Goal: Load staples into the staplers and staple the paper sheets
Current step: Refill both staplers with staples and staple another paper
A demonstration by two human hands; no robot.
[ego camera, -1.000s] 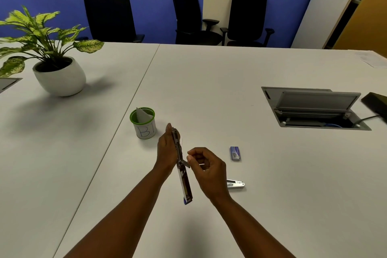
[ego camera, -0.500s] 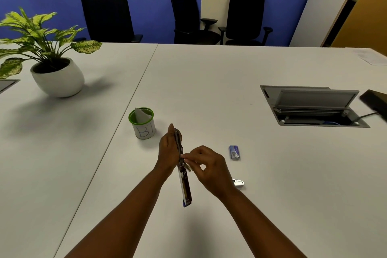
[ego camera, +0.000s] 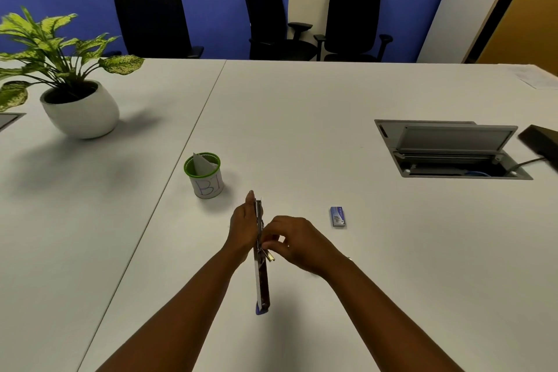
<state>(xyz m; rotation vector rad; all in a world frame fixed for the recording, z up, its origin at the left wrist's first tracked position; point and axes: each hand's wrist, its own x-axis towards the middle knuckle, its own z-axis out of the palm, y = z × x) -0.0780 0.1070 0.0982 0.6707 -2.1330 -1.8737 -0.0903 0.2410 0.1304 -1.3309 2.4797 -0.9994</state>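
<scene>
My left hand [ego camera: 243, 228] holds a stapler [ego camera: 261, 276] swung fully open, edge-on to me, its blue end pointing toward me. My right hand [ego camera: 297, 243] pinches a small strip of staples [ego camera: 269, 256] right at the stapler's open channel near its middle. A small blue staple box [ego camera: 338, 216] lies on the white table [ego camera: 302, 130] to the right of my hands. A second stapler seen earlier is hidden behind my right wrist. Folded paper sticks out of a green-rimmed cup [ego camera: 206, 178] marked "B1", left of my hands.
A potted plant [ego camera: 69, 84] stands at the far left. An open cable hatch [ego camera: 450, 149] is sunk into the table at the right, with a black device [ego camera: 540, 142] beside it. Black office chairs [ego camera: 271, 18] line the far edge. Paper sheets [ego camera: 537, 77] lie far right.
My right hand moved left, closing in on the open stapler with the staples. It now covers the second stapler on the table. The left hand stayed nearly still.
</scene>
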